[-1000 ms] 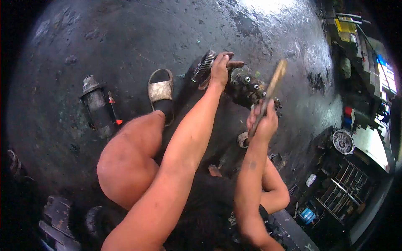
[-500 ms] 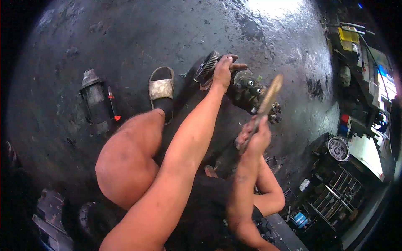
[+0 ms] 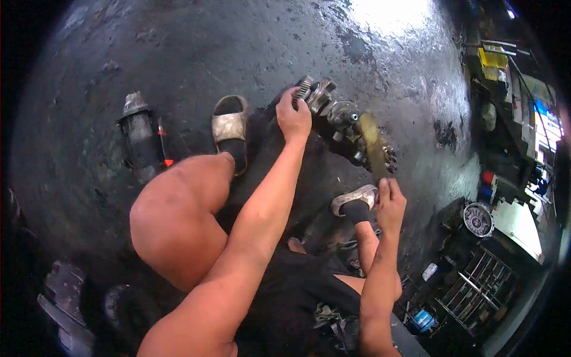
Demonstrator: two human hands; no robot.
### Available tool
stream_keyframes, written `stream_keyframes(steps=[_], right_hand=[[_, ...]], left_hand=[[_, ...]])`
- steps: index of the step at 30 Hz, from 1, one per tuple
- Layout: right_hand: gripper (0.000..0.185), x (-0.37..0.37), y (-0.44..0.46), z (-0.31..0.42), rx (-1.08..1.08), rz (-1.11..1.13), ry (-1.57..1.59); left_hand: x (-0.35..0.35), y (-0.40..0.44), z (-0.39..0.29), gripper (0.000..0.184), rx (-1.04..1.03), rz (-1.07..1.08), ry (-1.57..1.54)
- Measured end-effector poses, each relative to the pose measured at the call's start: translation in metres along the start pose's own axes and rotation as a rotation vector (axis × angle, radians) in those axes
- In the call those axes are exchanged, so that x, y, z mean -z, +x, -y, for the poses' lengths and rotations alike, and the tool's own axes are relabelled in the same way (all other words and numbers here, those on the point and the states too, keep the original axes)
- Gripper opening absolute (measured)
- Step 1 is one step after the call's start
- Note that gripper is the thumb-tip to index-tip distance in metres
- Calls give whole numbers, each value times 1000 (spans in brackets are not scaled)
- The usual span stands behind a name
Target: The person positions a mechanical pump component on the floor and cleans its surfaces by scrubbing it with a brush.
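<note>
A greasy metal machine assembly lies on the dark floor ahead of me, with a toothed gear at its left end. The fingers of my left hand are curled round the gear's near side. In my right hand is a long, flat, yellowish-brown stick-like tool. Motion blurs this tool, so its exact kind cannot be made out. Its far end overlaps the right half of the assembly in view; whether the two touch is unclear.
My slippered feet flank the work area. To the left a cylindrical metal part lies beside a red-and-black tool. On the right are a round metal housing, a metal rack and a yellow bin.
My left hand has shifted from beyond the gear to its near side, and the assembly looks turned. My right hand has moved right and down with the tool, uncovering my right slipper.
</note>
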State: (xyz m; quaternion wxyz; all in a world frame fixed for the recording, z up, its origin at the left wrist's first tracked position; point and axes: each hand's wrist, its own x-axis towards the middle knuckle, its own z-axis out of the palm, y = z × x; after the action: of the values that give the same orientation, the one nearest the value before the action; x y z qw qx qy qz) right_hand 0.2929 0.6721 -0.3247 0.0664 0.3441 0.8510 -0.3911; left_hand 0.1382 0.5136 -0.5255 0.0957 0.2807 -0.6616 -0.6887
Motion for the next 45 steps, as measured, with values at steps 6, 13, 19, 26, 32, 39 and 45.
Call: stream_keyframes(steps=[6, 13, 19, 26, 32, 39, 45], right_hand=[[25, 15, -12, -12, 246, 10, -393], [33, -41, 53, 35, 270, 28, -386], [37, -89, 26, 81, 336, 107, -341], [31, -39, 9, 47, 100, 0, -289], [37, -127, 49, 70, 234, 3, -221], [35, -130, 15, 26, 184, -24, 55], [34, -143, 17, 55, 620, -87, 160]], left_hand=[[-4, -18, 10, 23, -467, 90, 258], [1, -43, 18, 33, -187, 134, 100], [14, -41, 31, 34, -73, 139, 80], [13, -42, 28, 31, -54, 124, -3], [8, -42, 45, 28, -62, 91, -45], [47, -27, -10, 25, 114, 296, -218], [52, -29, -85, 33, 148, 706, 78]])
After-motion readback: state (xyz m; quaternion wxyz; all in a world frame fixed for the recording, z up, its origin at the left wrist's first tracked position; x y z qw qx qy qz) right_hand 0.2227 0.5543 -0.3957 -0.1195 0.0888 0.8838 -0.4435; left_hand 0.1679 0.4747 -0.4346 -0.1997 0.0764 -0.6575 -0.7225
